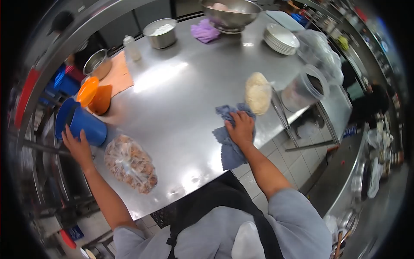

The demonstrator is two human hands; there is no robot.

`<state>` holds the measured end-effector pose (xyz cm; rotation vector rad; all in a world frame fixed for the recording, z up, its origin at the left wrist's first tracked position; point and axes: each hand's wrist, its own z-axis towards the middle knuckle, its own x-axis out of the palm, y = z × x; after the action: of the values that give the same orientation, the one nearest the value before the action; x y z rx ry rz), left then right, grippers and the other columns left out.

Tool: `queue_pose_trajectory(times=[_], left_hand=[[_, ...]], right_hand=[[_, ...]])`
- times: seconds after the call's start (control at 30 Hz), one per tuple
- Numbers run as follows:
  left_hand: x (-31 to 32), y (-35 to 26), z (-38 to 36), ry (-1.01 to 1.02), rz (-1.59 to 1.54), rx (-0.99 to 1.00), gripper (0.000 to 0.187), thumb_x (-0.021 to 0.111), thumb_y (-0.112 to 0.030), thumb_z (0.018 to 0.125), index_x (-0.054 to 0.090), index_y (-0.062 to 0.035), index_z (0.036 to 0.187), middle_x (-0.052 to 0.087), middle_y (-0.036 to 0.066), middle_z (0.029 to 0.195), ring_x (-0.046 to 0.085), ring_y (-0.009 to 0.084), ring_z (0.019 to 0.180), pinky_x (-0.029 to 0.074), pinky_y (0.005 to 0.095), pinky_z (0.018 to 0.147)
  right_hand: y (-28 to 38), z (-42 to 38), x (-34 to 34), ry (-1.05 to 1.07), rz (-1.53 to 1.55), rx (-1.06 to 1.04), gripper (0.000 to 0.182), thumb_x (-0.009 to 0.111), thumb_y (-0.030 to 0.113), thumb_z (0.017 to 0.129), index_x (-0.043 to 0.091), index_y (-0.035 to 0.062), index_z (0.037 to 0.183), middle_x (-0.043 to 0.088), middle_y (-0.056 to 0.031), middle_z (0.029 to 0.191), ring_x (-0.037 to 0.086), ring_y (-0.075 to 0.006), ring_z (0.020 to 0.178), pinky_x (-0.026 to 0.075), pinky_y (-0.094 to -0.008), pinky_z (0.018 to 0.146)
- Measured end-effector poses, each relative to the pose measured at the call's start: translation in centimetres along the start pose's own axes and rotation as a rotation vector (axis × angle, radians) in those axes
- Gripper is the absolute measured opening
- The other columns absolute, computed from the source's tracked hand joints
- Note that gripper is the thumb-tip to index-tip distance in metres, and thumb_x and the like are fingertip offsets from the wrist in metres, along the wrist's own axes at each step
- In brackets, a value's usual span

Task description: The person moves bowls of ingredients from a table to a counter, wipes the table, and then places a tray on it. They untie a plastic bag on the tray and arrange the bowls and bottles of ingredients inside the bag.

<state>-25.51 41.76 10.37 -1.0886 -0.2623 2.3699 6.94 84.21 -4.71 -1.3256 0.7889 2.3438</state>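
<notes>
My right hand (241, 128) presses flat on a blue-grey cloth (230, 149) at the near edge of the steel table (172, 95); part of the cloth hangs over the edge. My left hand (76, 146) rests against the blue plastic tub (82, 123) lying on its side at the table's left end. A clear bag of brown food (130, 164) lies between my arms. A lump of pale dough in plastic (258, 93) sits just beyond the cloth.
An orange tub (95, 96), steel pots (161, 33), a squeeze bottle (131, 47), a purple cloth (205, 31), a large steel bowl (230, 15), stacked white plates (281, 39) and a clear container (305, 88) stand around the table. Another person (371, 105) stands at right.
</notes>
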Motion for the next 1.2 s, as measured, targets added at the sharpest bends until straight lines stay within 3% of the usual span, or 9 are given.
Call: queue_pose_trajectory(times=[0.17,0.27,0.4,0.5,0.6,0.73,0.8,1.03,1.2], left_hand=[[-0.6,-4.0,-6.5,0.142,-0.201,-0.068,0.055,0.067,-0.010,0.083,0.046,-0.0065,0.134,0.040,0.020,0.140,0.050,0.0329,0.114,0.043,0.0373,0.095],[-0.6,-3.1,-11.9,0.417,-0.217,-0.013,0.054,0.065,-0.006,0.081,0.047,-0.0033,0.131,0.045,0.020,0.135,0.047,0.0362,0.119,0.039,0.0401,0.100],[-1.3,-4.3,-17.8,0.502,-0.049,0.065,0.054,0.066,-0.007,0.080,0.047,-0.0019,0.130,0.042,0.023,0.136,0.038,0.0392,0.128,0.032,0.0431,0.106],[-1.9,-5.7,-19.2,0.503,-0.099,-0.027,0.055,0.066,-0.009,0.079,0.046,-0.0014,0.130,0.036,0.025,0.139,0.035,0.0402,0.130,0.028,0.0443,0.108],[-1.9,-5.1,-19.8,0.534,-0.078,-0.016,0.057,0.066,-0.009,0.078,0.046,-0.0018,0.131,0.032,0.025,0.142,0.034,0.0409,0.129,0.028,0.0447,0.108],[-1.5,-4.6,-20.2,0.516,-0.035,0.031,0.058,0.065,-0.008,0.077,0.046,-0.0023,0.131,0.032,0.025,0.142,0.033,0.0416,0.130,0.028,0.0464,0.108],[-1.7,-4.8,-20.4,0.492,-0.051,0.080,0.057,0.065,-0.007,0.076,0.047,-0.0025,0.130,0.033,0.025,0.141,0.032,0.0418,0.130,0.028,0.0477,0.107],[-1.7,-5.3,-20.3,0.473,-0.028,0.040,0.057,0.066,-0.008,0.076,0.047,-0.0031,0.130,0.034,0.024,0.140,0.031,0.0417,0.130,0.026,0.0491,0.108],[-1.8,-5.1,-20.3,0.472,-0.042,0.040,0.057,0.067,-0.009,0.075,0.048,-0.0038,0.129,0.034,0.023,0.141,0.031,0.0408,0.131,0.025,0.0502,0.108]], right_hand=[[-0.8,0.0,-0.6,-0.161,0.433,0.122,0.041,0.067,0.028,0.080,0.059,0.0069,0.114,0.053,-0.0183,0.122,0.048,-0.0362,0.115,0.036,-0.0446,0.096],[-4.1,2.3,-1.9,-0.418,0.334,0.134,0.043,0.067,0.025,0.081,0.056,0.0026,0.116,0.053,-0.0211,0.121,0.049,-0.0390,0.112,0.038,-0.0444,0.096],[-8.1,10.4,-5.4,-0.154,0.206,0.531,0.075,0.075,0.036,0.072,0.043,0.0020,0.131,0.052,-0.0235,0.123,0.051,-0.0387,0.114,0.041,-0.0451,0.096],[-11.0,14.2,-3.7,0.170,0.174,0.671,0.094,0.081,0.039,0.063,0.035,0.0023,0.136,0.052,-0.0231,0.124,0.053,-0.0364,0.113,0.044,-0.0438,0.094],[-12.9,15.7,-2.1,0.232,0.412,0.696,0.099,0.084,0.034,0.060,0.032,-0.0007,0.137,0.053,-0.0235,0.123,0.058,-0.0342,0.107,0.049,-0.0425,0.089],[-13.1,15.3,-3.9,0.298,0.793,0.675,0.096,0.082,0.021,0.066,0.024,-0.0067,0.138,0.047,-0.0259,0.128,0.057,-0.0340,0.110,0.049,-0.0425,0.091],[-13.2,15.0,-4.0,0.166,1.018,0.882,0.077,0.081,0.014,0.065,0.041,-0.0093,0.126,0.058,-0.0237,0.109,0.061,-0.0316,0.097,0.053,-0.0400,0.078],[-13.6,16.0,-3.5,0.116,0.494,0.667,0.047,0.072,0.020,0.077,0.049,0.0015,0.113,0.060,-0.0134,0.093,0.054,-0.0198,0.075,0.047,-0.0349,0.063],[-14.0,15.9,-1.9,0.038,0.599,0.656,0.059,0.073,0.023,0.077,0.045,0.0039,0.125,0.059,-0.0130,0.096,0.058,-0.0219,0.084,0.048,-0.0350,0.073]])
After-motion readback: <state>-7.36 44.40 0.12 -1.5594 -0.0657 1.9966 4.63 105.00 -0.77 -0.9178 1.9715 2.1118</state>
